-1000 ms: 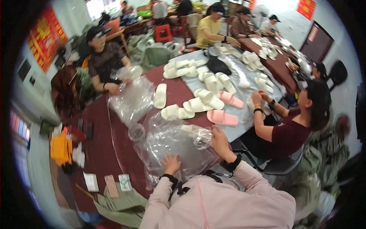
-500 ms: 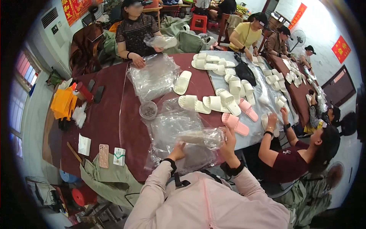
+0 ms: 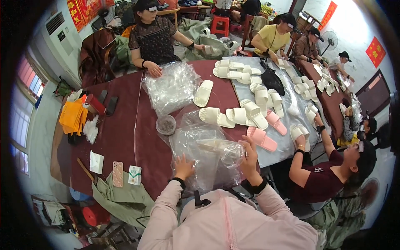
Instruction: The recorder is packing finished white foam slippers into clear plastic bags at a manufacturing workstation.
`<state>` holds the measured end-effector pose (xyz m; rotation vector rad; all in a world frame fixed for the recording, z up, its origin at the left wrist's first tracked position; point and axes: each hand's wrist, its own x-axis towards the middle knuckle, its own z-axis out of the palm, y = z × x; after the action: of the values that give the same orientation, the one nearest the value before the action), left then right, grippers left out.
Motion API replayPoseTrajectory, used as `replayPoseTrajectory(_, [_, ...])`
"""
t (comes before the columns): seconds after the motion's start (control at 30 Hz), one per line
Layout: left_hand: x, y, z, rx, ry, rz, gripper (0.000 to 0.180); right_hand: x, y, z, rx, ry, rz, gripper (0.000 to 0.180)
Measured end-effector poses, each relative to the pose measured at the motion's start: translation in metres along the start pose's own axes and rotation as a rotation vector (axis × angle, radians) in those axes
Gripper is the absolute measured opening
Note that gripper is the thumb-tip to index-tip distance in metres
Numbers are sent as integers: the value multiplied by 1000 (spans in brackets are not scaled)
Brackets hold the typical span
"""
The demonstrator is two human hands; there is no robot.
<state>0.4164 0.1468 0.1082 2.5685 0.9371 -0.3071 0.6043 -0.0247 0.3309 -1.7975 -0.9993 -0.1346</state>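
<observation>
My right hand point(image 3: 251, 161) grips the end of a transparent plastic bag point(image 3: 232, 155) between thumb and fingers. A pale, slipper-shaped thing shows through the plastic. My left hand point(image 3: 183, 167) lies with spread fingers on the near left part of a pile of flat transparent bags point(image 3: 191, 146). Just beyond the bag sits a pink slipper point(image 3: 261, 138), with another pink slipper point(image 3: 276, 122) behind it. White slippers point(image 3: 216, 117) spread away from there toward the far side. A small round tub point(image 3: 166, 125) stands at the pile's far left corner.
Across the table a person point(image 3: 152, 37) rests one hand on another bag stack point(image 3: 171, 87). On the right, a co-worker point(image 3: 329, 171) handles white slippers point(image 3: 300, 135). Orange packets point(image 3: 73, 116), a red flask point(image 3: 95, 104), a phone point(image 3: 118, 174) and a small box point(image 3: 134, 175) lie left.
My left hand has moved left and down onto the bag pile, its fingers spreading. My right hand keeps hold of the bagged thing. The person opposite has reached a hand out to the right.
</observation>
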Motion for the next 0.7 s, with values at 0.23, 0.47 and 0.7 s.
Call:
replayPoseTrajectory(0.23, [21, 45, 3, 149, -128, -13, 52, -1, 12, 13, -56, -110, -70, 30])
replayPoseTrajectory(0.47, [40, -13, -1, -164, 53, -34, 40, -12, 21, 18, -101, -274, 40, 23])
replayPoseTrajectory(0.7, [83, -27, -98, -164, 575, -300, 60, -23, 22, 7, -91, -435, 5, 17])
